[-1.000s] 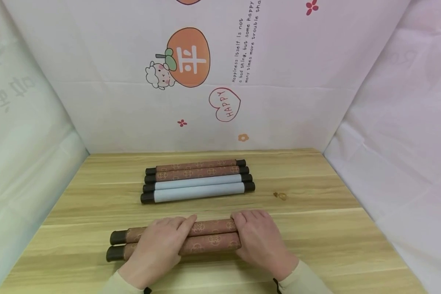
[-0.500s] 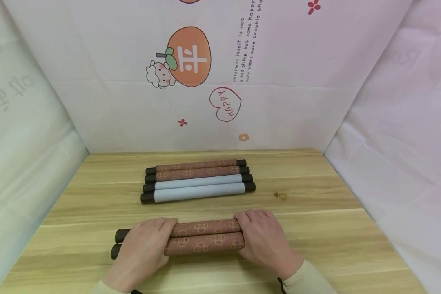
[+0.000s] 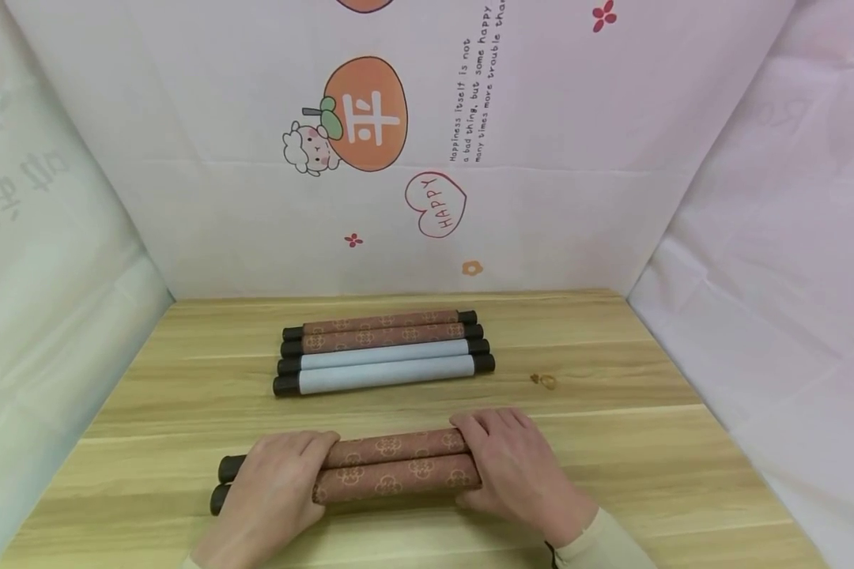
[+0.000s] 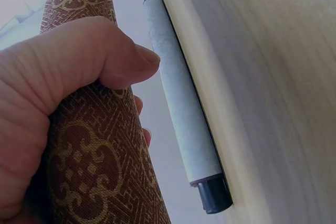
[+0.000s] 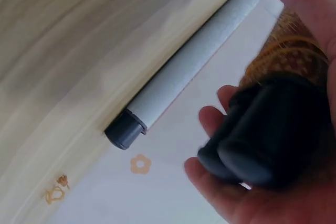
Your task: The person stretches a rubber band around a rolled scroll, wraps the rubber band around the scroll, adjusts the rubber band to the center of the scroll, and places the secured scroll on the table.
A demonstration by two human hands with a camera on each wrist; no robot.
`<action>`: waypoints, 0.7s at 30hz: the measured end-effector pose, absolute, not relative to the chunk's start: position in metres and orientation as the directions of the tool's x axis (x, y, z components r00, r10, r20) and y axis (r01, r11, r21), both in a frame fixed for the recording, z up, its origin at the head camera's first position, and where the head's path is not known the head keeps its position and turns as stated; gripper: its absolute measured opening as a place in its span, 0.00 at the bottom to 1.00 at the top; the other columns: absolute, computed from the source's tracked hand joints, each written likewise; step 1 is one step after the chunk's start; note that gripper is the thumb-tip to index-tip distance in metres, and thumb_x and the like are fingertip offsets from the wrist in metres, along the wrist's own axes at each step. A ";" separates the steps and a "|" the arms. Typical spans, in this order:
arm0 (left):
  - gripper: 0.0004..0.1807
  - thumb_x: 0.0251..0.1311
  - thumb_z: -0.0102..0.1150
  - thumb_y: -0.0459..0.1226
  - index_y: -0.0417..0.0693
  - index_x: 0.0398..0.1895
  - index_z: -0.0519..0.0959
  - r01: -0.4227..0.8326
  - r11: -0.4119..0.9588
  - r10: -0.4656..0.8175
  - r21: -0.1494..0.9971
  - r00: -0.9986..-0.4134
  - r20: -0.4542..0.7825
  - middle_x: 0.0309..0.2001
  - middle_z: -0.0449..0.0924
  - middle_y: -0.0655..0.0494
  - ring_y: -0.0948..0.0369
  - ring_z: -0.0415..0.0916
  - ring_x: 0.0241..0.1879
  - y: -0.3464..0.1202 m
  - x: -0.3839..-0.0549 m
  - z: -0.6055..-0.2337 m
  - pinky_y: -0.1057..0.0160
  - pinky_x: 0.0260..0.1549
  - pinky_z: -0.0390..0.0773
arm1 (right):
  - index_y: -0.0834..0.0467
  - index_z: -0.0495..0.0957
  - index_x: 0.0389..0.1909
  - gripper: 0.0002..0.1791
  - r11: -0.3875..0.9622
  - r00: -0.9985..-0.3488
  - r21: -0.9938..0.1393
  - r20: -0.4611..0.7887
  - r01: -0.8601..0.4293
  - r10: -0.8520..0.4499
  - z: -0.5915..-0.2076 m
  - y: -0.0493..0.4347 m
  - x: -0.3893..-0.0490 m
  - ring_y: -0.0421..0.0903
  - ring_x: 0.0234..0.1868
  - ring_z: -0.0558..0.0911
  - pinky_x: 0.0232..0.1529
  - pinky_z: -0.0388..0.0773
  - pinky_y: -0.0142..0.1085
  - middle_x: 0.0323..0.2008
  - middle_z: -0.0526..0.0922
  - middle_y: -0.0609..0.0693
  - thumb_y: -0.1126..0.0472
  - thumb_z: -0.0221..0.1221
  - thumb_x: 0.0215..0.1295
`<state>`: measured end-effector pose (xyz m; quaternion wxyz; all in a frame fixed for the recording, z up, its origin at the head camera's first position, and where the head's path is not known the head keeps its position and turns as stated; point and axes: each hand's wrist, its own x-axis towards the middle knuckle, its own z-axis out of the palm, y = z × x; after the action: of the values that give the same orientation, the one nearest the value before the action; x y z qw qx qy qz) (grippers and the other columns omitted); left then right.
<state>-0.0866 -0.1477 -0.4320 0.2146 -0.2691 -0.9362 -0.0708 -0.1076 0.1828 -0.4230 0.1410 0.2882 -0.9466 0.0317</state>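
Note:
Two brown rolls of a brocade scroll (image 3: 391, 478), with gold medallions, lie side by side across the near table. My left hand (image 3: 273, 482) grips both near their left end; its thumb lies over the brocade in the left wrist view. The black left knobs (image 3: 221, 498) stick out past that hand. My right hand (image 3: 515, 470) wraps round the right end, its fingers curled beneath the paired black knobs (image 5: 273, 135) in the right wrist view. A thin orange-yellow band (image 5: 286, 43) circles the brocade beside those knobs. In the head view the right knobs are hidden by the hand.
Farther back on the wooden table (image 3: 612, 450) lie two pale-blue rolls (image 3: 387, 374) and two brown patterned rolls (image 3: 380, 336), side by side with black ends. Right of them is a small brown loop (image 3: 546, 382). White printed cloth (image 3: 555, 213) walls the back and sides.
My left hand has slid left along the rolls, baring more brocade between the hands. The right hand has shifted slightly right, with the scroll's right end still in its grip.

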 end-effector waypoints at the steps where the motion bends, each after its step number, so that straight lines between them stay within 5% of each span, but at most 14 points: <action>1: 0.35 0.27 0.75 0.35 0.45 0.51 0.83 0.533 0.846 0.472 0.019 -0.765 0.438 0.42 0.88 0.55 0.57 0.86 0.43 -0.148 -0.086 -0.432 0.51 0.46 0.84 | 0.56 0.75 0.64 0.54 0.831 -0.795 0.020 0.280 -0.555 -0.538 -0.422 0.183 -0.107 0.53 0.54 0.83 0.62 0.78 0.52 0.52 0.85 0.53 0.38 0.82 0.33; 8: 0.35 0.26 0.75 0.34 0.45 0.50 0.84 0.545 0.838 0.484 0.003 -0.746 0.457 0.42 0.88 0.56 0.58 0.86 0.42 -0.149 -0.087 -0.431 0.53 0.44 0.84 | 0.65 0.76 0.59 0.44 0.845 -0.798 0.067 0.294 -0.531 -0.526 -0.423 0.186 -0.104 0.56 0.51 0.84 0.59 0.81 0.51 0.49 0.85 0.58 0.58 0.81 0.36; 13: 0.36 0.25 0.76 0.34 0.44 0.50 0.84 0.554 0.833 0.494 -0.010 -0.735 0.464 0.42 0.89 0.55 0.58 0.87 0.42 -0.149 -0.087 -0.429 0.52 0.43 0.85 | 0.62 0.78 0.50 0.34 0.851 -0.788 0.108 0.333 -0.514 -0.518 -0.429 0.185 -0.105 0.55 0.46 0.86 0.55 0.82 0.51 0.43 0.86 0.56 0.55 0.78 0.39; 21: 0.35 0.26 0.78 0.35 0.44 0.49 0.84 0.556 0.831 0.498 -0.008 -0.737 0.458 0.41 0.89 0.55 0.58 0.87 0.42 -0.147 -0.086 -0.426 0.51 0.44 0.85 | 0.60 0.78 0.49 0.39 0.848 -0.782 0.129 0.335 -0.514 -0.526 -0.432 0.179 -0.105 0.55 0.48 0.86 0.60 0.79 0.55 0.46 0.86 0.56 0.52 0.81 0.33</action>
<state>-0.0858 -0.1475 -0.4264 0.2265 -0.2833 -0.9297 -0.0645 -0.1053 0.1793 -0.4324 0.1821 0.2755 -0.9438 -0.0154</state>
